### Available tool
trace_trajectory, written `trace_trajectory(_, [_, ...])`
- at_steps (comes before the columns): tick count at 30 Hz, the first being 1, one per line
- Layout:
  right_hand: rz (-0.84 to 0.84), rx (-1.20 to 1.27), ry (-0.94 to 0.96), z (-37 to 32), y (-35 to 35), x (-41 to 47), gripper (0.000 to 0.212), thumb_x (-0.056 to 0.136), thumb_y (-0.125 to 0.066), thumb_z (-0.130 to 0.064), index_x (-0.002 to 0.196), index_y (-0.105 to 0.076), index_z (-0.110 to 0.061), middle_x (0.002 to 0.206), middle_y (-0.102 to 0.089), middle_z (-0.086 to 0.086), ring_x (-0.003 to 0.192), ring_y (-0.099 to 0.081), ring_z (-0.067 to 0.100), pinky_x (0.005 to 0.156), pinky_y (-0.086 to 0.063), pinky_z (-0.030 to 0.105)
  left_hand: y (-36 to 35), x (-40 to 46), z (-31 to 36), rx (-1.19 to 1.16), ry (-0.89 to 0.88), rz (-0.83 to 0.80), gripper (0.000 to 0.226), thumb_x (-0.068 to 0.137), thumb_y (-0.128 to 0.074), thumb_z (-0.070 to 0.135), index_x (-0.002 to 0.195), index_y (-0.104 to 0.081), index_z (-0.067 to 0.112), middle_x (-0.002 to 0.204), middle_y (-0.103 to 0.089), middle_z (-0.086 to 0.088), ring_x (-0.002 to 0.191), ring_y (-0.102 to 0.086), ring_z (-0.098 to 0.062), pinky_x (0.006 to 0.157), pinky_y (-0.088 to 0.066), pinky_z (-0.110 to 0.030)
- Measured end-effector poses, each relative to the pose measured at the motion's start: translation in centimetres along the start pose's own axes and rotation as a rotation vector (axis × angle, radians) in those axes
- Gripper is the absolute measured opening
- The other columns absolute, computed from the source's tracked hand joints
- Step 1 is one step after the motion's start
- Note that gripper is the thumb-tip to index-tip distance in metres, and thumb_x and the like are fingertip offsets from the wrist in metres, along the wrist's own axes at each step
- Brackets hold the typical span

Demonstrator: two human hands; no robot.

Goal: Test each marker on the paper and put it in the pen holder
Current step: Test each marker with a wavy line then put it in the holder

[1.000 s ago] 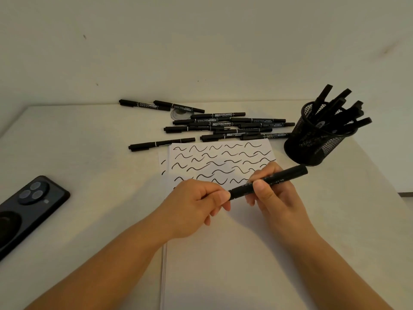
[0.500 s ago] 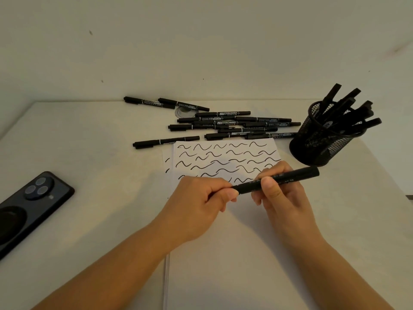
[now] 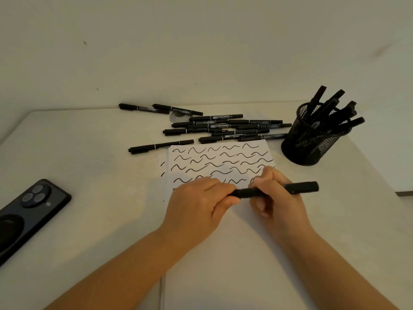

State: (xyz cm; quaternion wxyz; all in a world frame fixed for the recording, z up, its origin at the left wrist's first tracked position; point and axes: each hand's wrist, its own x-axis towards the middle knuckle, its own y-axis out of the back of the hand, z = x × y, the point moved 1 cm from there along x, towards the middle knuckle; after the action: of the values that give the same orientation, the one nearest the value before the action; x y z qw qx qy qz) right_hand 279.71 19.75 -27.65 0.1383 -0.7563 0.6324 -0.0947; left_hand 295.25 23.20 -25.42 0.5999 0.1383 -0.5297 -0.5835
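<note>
Pale bench under me, both grips on one marker [image 3: 274,190] over the scribbled paper [image 3: 220,162], my left hand [image 3: 201,203] pinching its end, my right hand [image 3: 273,198] wrapping the barrel, pen holder [image 3: 312,139] already well stocked, a dozen-odd loose markers [image 3: 223,128] behind the paper untested, I reckon.

We see both hands over the paper [image 3: 223,253]: left hand [image 3: 199,206] and right hand [image 3: 274,198] grip one marker [image 3: 299,189] (level), pen holder [image 3: 312,139] beyond its right corner.
</note>
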Motion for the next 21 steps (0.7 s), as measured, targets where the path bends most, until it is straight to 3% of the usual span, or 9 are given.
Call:
trace_trajectory(4, [0.087, 0.003, -0.004, 0.1, -0.3, 0.0, 0.03, 0.075, -0.054, -0.025, 0.048, -0.045, -0.015, 0.037, -0.034, 0.004, 0.03, -0.027, 0.013, 0.039, -0.02, 0.024, -0.3, 0.0, 0.5, 0.016, -0.018, 0.012, 0.029, 0.086, -0.049, 0.035, 0.081, -0.07, 0.016, 0.061, -0.061, 0.005, 0.052, -0.053, -0.014, 0.046, -0.04, -0.019])
trace_trajectory(10, [0.126, 0.098, 0.035, 0.1, -0.7, -0.3, 0.029, 0.071, -0.049, -0.017, 0.044, -0.039, -0.016, 0.035, -0.031, 0.001, 0.03, -0.023, 0.012, 0.037, -0.021, 0.019, -0.7, -0.1, 1.2, -0.143, 0.059, -0.107, 0.032, 0.088, -0.045, 0.037, 0.078, -0.066, 0.015, 0.058, -0.056, 0.007, 0.052, -0.046, -0.011, 0.048, -0.033, -0.02])
trace_trajectory(13, [0.119, 0.118, 0.05, 0.3, -0.6, -0.5, 0.03, 0.07, -0.05, -0.015, 0.045, -0.035, -0.018, 0.039, -0.031, 0.0, 0.034, -0.022, 0.011, 0.038, -0.02, 0.018, -0.9, -0.2, 1.1, -0.296, 0.122, -0.197, 0.028, 0.089, -0.048, 0.035, 0.07, -0.059, 0.017, 0.053, -0.045, 0.011, 0.052, -0.042, -0.008, 0.049, -0.028, -0.012])
trace_trajectory(16, [0.074, 0.093, 0.061, 0.5, -0.6, -0.3, 0.03, 0.07, -0.054, -0.02, 0.044, -0.039, -0.02, 0.039, -0.035, -0.001, 0.033, -0.024, 0.01, 0.038, -0.021, 0.018, -1.0, -0.1, 0.6, -0.353, 0.133, -0.231, 0.029, 0.087, -0.048, 0.034, 0.072, -0.062, 0.014, 0.052, -0.049, 0.009, 0.05, -0.042, -0.006, 0.047, -0.028, -0.011])
trace_trajectory(21, [0.015, -0.019, 0.039, 0.6, -0.3, 0.3, 0.028, 0.074, -0.054, -0.03, 0.051, -0.049, -0.016, 0.038, -0.035, 0.001, 0.033, -0.027, 0.012, 0.038, -0.023, 0.02, -0.8, 0.0, -0.1, -0.425, 0.219, -0.156, 0.017, 0.083, -0.055, 0.037, 0.069, -0.062, 0.029, 0.053, -0.052, 0.02, 0.049, -0.045, -0.003, 0.049, -0.031, -0.009])
